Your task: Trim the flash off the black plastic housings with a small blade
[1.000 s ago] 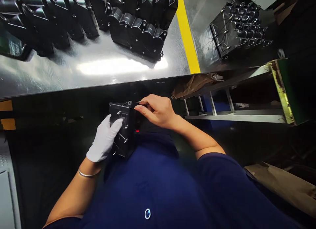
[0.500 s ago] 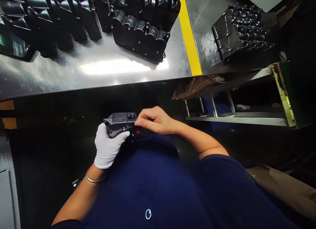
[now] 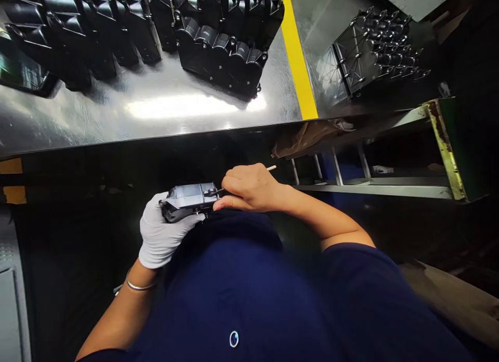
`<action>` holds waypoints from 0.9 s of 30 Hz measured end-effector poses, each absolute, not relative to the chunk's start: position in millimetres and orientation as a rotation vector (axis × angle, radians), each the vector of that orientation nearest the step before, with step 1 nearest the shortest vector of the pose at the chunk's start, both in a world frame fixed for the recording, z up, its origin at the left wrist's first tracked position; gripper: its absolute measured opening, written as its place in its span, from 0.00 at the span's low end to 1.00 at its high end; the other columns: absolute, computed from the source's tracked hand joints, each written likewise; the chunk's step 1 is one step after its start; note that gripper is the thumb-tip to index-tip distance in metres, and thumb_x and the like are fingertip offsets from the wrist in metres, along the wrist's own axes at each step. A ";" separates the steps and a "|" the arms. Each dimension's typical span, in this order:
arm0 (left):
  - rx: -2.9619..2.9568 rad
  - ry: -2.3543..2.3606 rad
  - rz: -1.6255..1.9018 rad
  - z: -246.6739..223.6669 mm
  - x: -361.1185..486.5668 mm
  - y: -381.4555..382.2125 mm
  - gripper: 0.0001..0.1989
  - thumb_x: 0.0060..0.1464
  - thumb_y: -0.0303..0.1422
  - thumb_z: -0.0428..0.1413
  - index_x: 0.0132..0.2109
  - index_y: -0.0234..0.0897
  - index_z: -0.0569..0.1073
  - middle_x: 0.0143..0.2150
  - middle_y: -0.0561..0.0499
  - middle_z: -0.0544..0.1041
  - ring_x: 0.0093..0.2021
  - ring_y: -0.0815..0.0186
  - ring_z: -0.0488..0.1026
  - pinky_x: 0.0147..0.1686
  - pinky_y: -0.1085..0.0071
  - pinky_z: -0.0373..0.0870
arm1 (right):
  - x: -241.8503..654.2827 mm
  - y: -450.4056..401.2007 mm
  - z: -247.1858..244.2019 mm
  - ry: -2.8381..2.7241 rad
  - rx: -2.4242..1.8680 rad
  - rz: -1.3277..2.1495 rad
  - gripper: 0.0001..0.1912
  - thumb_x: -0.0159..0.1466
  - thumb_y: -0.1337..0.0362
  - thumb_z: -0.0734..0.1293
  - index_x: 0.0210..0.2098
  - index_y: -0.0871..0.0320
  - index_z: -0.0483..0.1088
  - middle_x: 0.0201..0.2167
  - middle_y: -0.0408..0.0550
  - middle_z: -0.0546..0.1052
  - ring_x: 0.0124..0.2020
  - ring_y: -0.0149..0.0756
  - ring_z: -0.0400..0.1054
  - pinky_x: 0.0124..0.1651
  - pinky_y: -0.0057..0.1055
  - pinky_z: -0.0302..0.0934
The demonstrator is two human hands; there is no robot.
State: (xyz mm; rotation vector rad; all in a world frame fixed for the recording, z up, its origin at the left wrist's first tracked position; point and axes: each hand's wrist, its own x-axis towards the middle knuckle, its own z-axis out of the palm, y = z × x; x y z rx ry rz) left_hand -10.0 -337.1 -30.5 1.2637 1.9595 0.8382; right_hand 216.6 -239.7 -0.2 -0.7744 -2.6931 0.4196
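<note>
My left hand (image 3: 160, 234), in a white glove, is wrapped round a black moulded plastic housing (image 3: 191, 195) in front of my waist. Its thumb lies along the near side of the part. My bare right hand (image 3: 249, 186) is closed on a thin tool with a pale rear end (image 3: 272, 167) showing behind the knuckles. The tool's dark narrow tip reaches the right end of the housing, near a small lug. The right thumb is right beside that end; whether it touches cannot be made out. Most of the tool is hidden in my fist.
Beyond my hands runs a metal table (image 3: 156, 123) bearing rows of black housings (image 3: 222, 65). A yellow stripe (image 3: 298, 60) crosses it, with more stacked housings (image 3: 362, 55) to the right. Below the table's right part are a metal rack (image 3: 374, 190) and brown wrapping (image 3: 307, 138).
The housing has tilted and moved slightly left with my gloved hand. My right hand has turned, so the tool's pale end and dark tip now show. A small red spot below the housing is out of sight.
</note>
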 end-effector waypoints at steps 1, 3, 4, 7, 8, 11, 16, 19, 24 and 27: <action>1.273 1.940 0.819 -30.8 -10.5 -336.8 0.34 0.33 0.53 0.71 0.44 0.41 0.70 0.39 0.49 0.76 0.40 0.52 0.77 0.44 0.59 0.73 | 216.9 -240.1 -0.1 -2.717 -0.743 0.413 0.33 0.71 0.40 0.51 0.26 0.58 0.67 0.20 0.43 0.66 0.25 0.31 0.60 0.27 0.31 0.39; 1.289 1.889 0.809 -31.6 -10.9 -335.9 0.34 0.34 0.53 0.71 0.44 0.40 0.71 0.38 0.49 0.77 0.39 0.53 0.78 0.43 0.60 0.73 | 217.6 -240.7 -0.3 -2.730 -0.691 0.393 0.33 0.71 0.41 0.51 0.23 0.58 0.65 0.18 0.42 0.62 0.23 0.31 0.57 0.26 0.32 0.37; 1.296 1.868 0.817 -31.9 -10.9 -335.4 0.33 0.34 0.53 0.70 0.44 0.40 0.71 0.38 0.49 0.77 0.39 0.54 0.78 0.42 0.60 0.74 | 217.9 -241.0 -0.5 -2.718 -0.678 0.371 0.33 0.71 0.41 0.51 0.22 0.58 0.65 0.17 0.42 0.61 0.23 0.31 0.57 0.26 0.32 0.37; 1.294 1.827 0.845 -31.7 -10.4 -333.5 0.34 0.35 0.55 0.70 0.45 0.40 0.71 0.39 0.49 0.78 0.39 0.55 0.78 0.43 0.60 0.74 | 218.6 -241.7 -0.5 -2.670 -0.681 0.292 0.33 0.70 0.40 0.52 0.23 0.58 0.66 0.19 0.42 0.63 0.24 0.31 0.57 0.26 0.31 0.37; 1.286 1.811 0.844 -31.3 -10.2 -332.7 0.34 0.35 0.55 0.69 0.45 0.40 0.71 0.39 0.49 0.78 0.39 0.55 0.78 0.43 0.60 0.74 | 218.8 -241.7 -0.2 -2.674 -0.676 0.287 0.33 0.71 0.40 0.52 0.24 0.58 0.66 0.20 0.43 0.64 0.24 0.31 0.58 0.26 0.31 0.38; 1.269 1.768 0.831 -30.7 -11.2 -330.8 0.35 0.34 0.56 0.69 0.45 0.39 0.71 0.37 0.50 0.79 0.37 0.55 0.78 0.41 0.60 0.75 | 219.2 -241.5 0.7 -2.719 -0.605 0.320 0.32 0.72 0.42 0.51 0.23 0.58 0.64 0.20 0.42 0.63 0.24 0.30 0.57 0.26 0.31 0.38; 1.292 1.681 0.776 -35.1 -17.8 -329.3 0.33 0.35 0.55 0.69 0.43 0.37 0.74 0.35 0.49 0.79 0.34 0.58 0.76 0.37 0.62 0.74 | 217.7 -241.8 -2.4 -2.634 -0.569 0.250 0.31 0.71 0.43 0.54 0.21 0.58 0.63 0.19 0.41 0.62 0.23 0.30 0.55 0.26 0.30 0.39; 1.243 1.640 0.744 -37.8 -19.2 -328.1 0.32 0.34 0.55 0.69 0.41 0.36 0.75 0.33 0.50 0.79 0.32 0.58 0.75 0.35 0.62 0.74 | 216.5 -243.1 -6.7 -2.599 -0.536 0.235 0.30 0.71 0.44 0.56 0.20 0.58 0.62 0.17 0.40 0.61 0.22 0.29 0.55 0.26 0.31 0.39; 1.078 1.643 0.881 -33.5 -13.5 -326.5 0.33 0.33 0.50 0.72 0.45 0.35 0.77 0.37 0.48 0.81 0.37 0.56 0.78 0.40 0.60 0.76 | 220.0 -244.5 -4.7 -2.452 -0.537 0.471 0.27 0.72 0.48 0.57 0.25 0.59 0.66 0.20 0.41 0.66 0.23 0.27 0.60 0.27 0.28 0.47; 1.141 1.609 0.966 -28.6 -14.3 -327.2 0.28 0.38 0.44 0.72 0.46 0.37 0.78 0.40 0.48 0.81 0.39 0.58 0.79 0.43 0.63 0.76 | 224.1 -246.3 -0.1 -2.397 -0.665 0.684 0.22 0.76 0.57 0.52 0.33 0.61 0.69 0.25 0.44 0.73 0.27 0.28 0.65 0.32 0.25 0.55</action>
